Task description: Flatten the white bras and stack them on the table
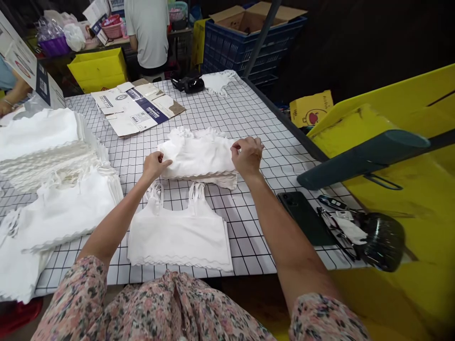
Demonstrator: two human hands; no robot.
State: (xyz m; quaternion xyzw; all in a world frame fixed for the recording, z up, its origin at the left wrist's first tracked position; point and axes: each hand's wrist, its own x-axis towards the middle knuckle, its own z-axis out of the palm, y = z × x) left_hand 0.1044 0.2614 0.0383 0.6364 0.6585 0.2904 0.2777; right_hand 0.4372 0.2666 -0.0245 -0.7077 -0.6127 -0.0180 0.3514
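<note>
A small pile of white camisole tops (201, 154) lies on the grid-patterned tablecloth in front of me. At its left edge, my left hand (156, 166) pinches the upper top between thumb and fingers. My right hand (248, 154) is closed in a pinch at the pile's right edge, on the same top. Nearer to me, a second flat stack of white camisole tops (181, 232) has its straps pointing away and its wavy hem toward me. Neither hand touches that nearer stack.
Taller piles of white tops (39, 142) stand at left. A flattened carton (138, 106) and a black tape dispenser (188, 84) lie farther back. A phone (305, 218), glasses, keys and a black bundle (382, 241) sit at right, below a green tube (362, 158). A person (149, 33) sits beyond.
</note>
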